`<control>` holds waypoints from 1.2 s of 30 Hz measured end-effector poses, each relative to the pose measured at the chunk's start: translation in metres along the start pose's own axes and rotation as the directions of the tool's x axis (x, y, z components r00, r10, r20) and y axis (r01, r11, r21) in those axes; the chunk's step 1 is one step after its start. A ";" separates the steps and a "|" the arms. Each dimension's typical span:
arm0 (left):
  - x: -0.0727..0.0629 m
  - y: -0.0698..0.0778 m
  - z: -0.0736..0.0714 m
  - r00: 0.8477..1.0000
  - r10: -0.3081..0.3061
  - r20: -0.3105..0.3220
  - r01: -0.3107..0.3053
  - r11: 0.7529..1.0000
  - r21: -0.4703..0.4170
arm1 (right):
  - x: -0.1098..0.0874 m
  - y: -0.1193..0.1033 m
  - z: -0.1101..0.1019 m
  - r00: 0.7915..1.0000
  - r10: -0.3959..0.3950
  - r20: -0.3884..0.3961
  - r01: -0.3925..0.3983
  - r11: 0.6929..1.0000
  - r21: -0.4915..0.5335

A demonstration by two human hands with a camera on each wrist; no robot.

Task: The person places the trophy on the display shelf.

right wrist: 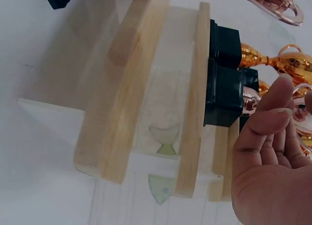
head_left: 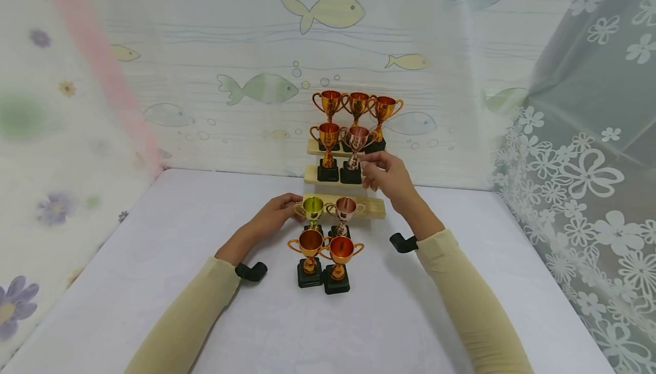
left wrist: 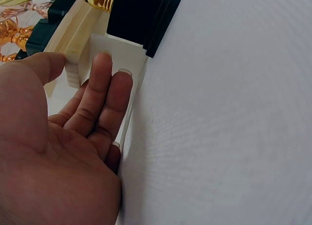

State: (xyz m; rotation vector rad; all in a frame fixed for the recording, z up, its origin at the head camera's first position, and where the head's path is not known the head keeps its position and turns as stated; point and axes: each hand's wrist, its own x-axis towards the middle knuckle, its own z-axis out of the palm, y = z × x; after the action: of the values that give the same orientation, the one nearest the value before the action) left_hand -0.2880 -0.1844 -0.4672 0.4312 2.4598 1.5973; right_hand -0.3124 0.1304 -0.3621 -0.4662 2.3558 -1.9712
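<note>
On the middle step of a wooden display stand [head_left: 378,208], a rose-gold trophy cup [head_left: 357,140] stands upright beside an orange-gold trophy [head_left: 328,135]. My right hand [head_left: 392,177] is at the right side of the rose-gold one, fingers loosely bent around no object; contact with the stem is unclear. My left hand [head_left: 274,217] is at the stand's left end. In the left wrist view its thumb [left wrist: 51,66] touches the wooden plank [left wrist: 78,64], while the other fingers extend beside the white support [left wrist: 105,45].
Three orange-gold trophies [head_left: 385,109] stand on the top step. Before the stand, on the white table [head_left: 410,328], are a yellow-gold trophy [head_left: 312,208], another rose-gold trophy [head_left: 345,208] and two orange-gold trophies [head_left: 310,243]. A fish-patterned curtain [head_left: 205,32] hangs behind.
</note>
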 end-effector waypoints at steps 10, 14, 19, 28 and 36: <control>-0.001 -0.002 0.000 1.000 -0.010 0.002 0.010 1.000 -0.008 | -0.020 0.011 0.000 0.991 -0.094 0.095 0.100 0.993 -0.056; -0.001 -0.003 0.000 1.000 -0.019 0.009 0.019 1.000 -0.024 | -0.027 0.015 0.001 0.975 -0.142 0.172 0.161 0.981 -0.108; -0.006 0.009 -0.001 1.000 -0.019 0.019 0.019 1.000 -0.017 | -0.032 0.018 0.004 0.952 -0.171 0.254 0.213 0.965 -0.150; -0.002 -0.001 0.000 1.000 -0.010 0.003 0.010 1.000 -0.006 | -0.037 0.023 0.011 0.911 -0.228 0.343 0.331 0.901 -0.280; -0.001 0.001 0.000 1.000 -0.009 0.005 0.009 1.000 0.014 | -0.039 0.029 0.014 0.893 -0.244 0.379 0.361 0.890 -0.279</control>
State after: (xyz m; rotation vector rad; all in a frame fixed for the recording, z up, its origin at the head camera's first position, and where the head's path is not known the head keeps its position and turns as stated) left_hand -0.2867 -0.1842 -0.4664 0.4254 2.4668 1.5741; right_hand -0.2780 0.1311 -0.3996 -1.1603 2.5122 -1.4064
